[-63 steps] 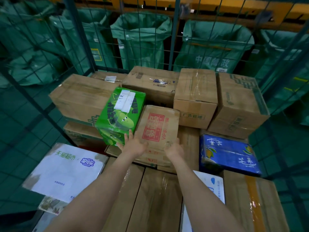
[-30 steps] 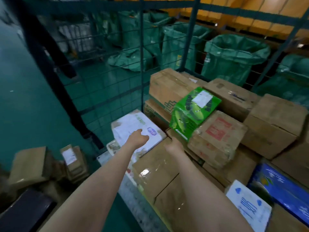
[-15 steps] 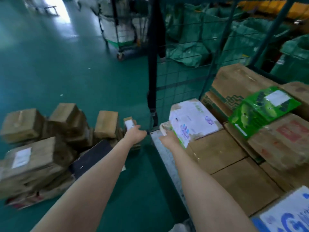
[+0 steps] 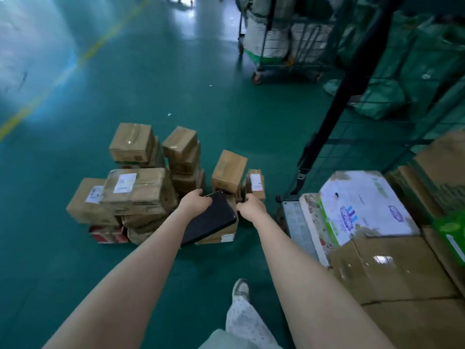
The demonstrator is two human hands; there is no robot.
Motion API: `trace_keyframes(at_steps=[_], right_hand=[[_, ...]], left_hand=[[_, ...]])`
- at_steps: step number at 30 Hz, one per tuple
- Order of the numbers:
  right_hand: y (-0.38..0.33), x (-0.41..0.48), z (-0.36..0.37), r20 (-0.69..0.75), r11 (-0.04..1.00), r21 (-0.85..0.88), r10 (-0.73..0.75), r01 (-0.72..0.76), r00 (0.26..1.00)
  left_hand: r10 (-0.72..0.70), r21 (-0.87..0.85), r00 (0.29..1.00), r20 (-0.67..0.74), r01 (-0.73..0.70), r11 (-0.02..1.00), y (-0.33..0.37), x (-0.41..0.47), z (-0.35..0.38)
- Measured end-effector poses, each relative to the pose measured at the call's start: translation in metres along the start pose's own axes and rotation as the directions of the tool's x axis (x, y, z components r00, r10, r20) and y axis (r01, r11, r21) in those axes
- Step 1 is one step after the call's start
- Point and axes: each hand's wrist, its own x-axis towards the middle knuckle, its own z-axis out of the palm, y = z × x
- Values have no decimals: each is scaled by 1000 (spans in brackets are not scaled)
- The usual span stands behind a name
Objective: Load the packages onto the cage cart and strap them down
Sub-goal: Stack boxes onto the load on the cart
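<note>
Several taped brown cardboard packages (image 4: 136, 190) lie piled on the green floor, with a flat black parcel (image 4: 211, 220) leaning at the pile's near side. My left hand (image 4: 195, 202) hovers at the black parcel's upper corner, fingers loosely curled, holding nothing. Just below a small labelled box (image 4: 255, 183), my right hand (image 4: 251, 206) reaches out empty. The cage cart (image 4: 295, 222) stands at the right, loaded with a white printed box (image 4: 364, 205), brown boxes (image 4: 392, 270) and a green box (image 4: 453, 235). A black strap with a buckle (image 4: 300, 176) hangs down its corner post.
Another wheeled cage cart (image 4: 276, 46) with white sacks stands at the back. Green mail sacks (image 4: 377, 96) lie behind the cart's wire mesh. A yellow line (image 4: 50, 84) crosses the floor at the left. My foot (image 4: 240, 289) is planted near the cart's edge.
The view has swung left from the loaded cart to the floor pile. Both hands left the boxes on the cart and moved down toward the packages on the floor.
</note>
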Motion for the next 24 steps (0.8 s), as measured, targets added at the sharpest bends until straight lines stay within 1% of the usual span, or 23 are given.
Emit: trace_keyframes(at_steps=[5, 7, 10, 14, 17, 19, 22, 24], right_hand=[[-44, 29, 29, 78, 993, -103, -42, 50, 996], [-63, 43, 39, 110, 991, -122, -47, 61, 993], [-106, 69, 65, 159, 984, -136, -97, 119, 983], [-171, 102, 108, 265, 964, -155, -170, 216, 949], [-206, 122, 131, 313, 949, -178, -195, 259, 930], [-214, 134, 141, 318, 945, -197, -190, 261, 929], [-221, 155, 162, 345, 938, -252, -143, 239, 927], [-227, 169, 178, 361, 937, -273, -109, 217, 926]], left_hand=[[-73, -74, 995, -61, 69, 995, -29, 23, -37], [-114, -101, 990, -79, 106, 989, -38, 32, -51], [-181, -144, 976, -125, 162, 976, -55, 56, -83], [-279, -187, 941, -192, 244, 952, -75, 92, -136], [-322, -242, 922, -217, 269, 932, -87, 117, -167], [-324, -259, 918, -230, 264, 929, -93, 128, -177], [-358, -270, 911, -204, 299, 915, -111, 146, -190], [-377, -239, 910, -174, 332, 912, -124, 160, -198]])
